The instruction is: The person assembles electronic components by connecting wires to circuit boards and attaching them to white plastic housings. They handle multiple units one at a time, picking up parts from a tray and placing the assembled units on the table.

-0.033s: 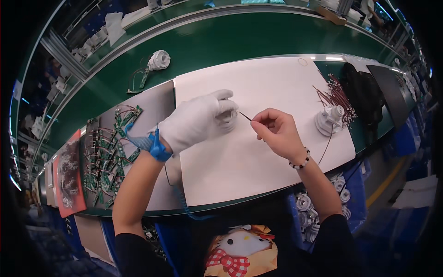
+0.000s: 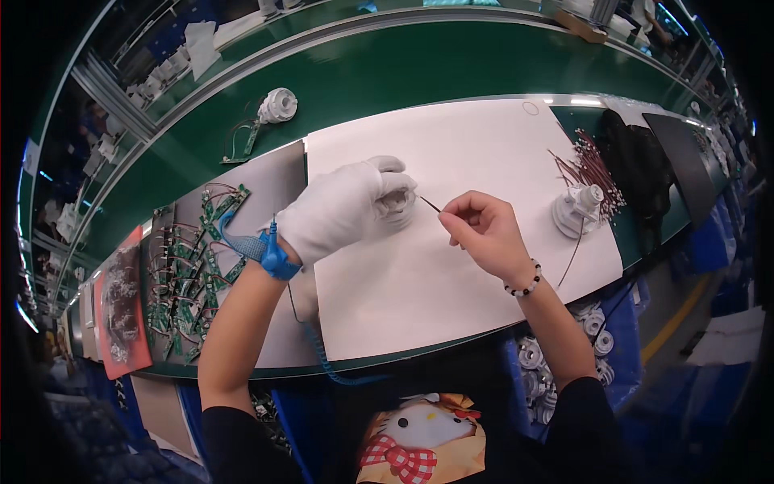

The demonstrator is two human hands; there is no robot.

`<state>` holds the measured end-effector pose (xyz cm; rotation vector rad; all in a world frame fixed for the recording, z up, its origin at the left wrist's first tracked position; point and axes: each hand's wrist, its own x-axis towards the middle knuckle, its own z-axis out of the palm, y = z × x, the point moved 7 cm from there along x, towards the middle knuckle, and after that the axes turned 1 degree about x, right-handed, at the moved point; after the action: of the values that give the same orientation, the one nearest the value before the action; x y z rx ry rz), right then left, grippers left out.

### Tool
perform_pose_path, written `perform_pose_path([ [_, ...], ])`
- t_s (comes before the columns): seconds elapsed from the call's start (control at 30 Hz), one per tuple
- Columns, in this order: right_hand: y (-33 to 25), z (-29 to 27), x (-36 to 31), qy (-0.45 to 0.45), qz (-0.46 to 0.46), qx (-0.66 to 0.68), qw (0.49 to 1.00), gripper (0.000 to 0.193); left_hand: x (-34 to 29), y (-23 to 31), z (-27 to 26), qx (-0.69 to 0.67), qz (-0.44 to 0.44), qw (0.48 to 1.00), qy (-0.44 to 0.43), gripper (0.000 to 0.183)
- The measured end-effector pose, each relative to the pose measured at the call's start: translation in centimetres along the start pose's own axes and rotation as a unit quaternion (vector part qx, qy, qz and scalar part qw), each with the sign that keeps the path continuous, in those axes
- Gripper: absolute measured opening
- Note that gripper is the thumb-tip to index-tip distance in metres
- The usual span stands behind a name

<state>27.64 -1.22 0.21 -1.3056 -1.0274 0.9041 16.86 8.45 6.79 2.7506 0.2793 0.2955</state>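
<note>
My left hand (image 2: 343, 206), in a white glove with a blue wrist strap (image 2: 274, 256), is closed around a white plastic part (image 2: 395, 202); the glove hides most of it. My bare right hand (image 2: 488, 234) pinches a thin dark wire (image 2: 430, 205) between thumb and fingertips. The wire's far end reaches the white part in the glove; whether it is fixed there I cannot tell. Both hands are above the white sheet (image 2: 387, 306). Right of my right hand, another white plastic part (image 2: 579, 208) stands on the sheet with a dark wire trailing from it.
Green circuit boards (image 2: 189, 282) with wires lie on a grey mat at left. A bundle of dark red wires (image 2: 592, 165) and a black item (image 2: 633, 173) are at right. Another white part (image 2: 278, 105) sits beyond the sheet. A blue bin (image 2: 629, 363) of white parts stands below the table edge.
</note>
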Motion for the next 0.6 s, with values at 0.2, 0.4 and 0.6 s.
perform_pose_path([
  [0.2,0.7,-0.5,0.2,-0.004,0.026,0.065,0.998,0.013,0.5,-1.8,0.1,0.092,-0.183,0.978,-0.039,0.026],
  [0.4,1.8,0.4,0.5,-0.033,0.086,0.074,0.993,0.013,0.7,-1.7,-0.6,0.186,-0.147,0.971,-0.030,0.024],
  [0.6,1.9,1.3,0.6,-0.034,0.074,0.040,0.996,0.013,0.3,-1.7,-0.3,-0.146,-0.068,0.987,-0.024,0.037],
])
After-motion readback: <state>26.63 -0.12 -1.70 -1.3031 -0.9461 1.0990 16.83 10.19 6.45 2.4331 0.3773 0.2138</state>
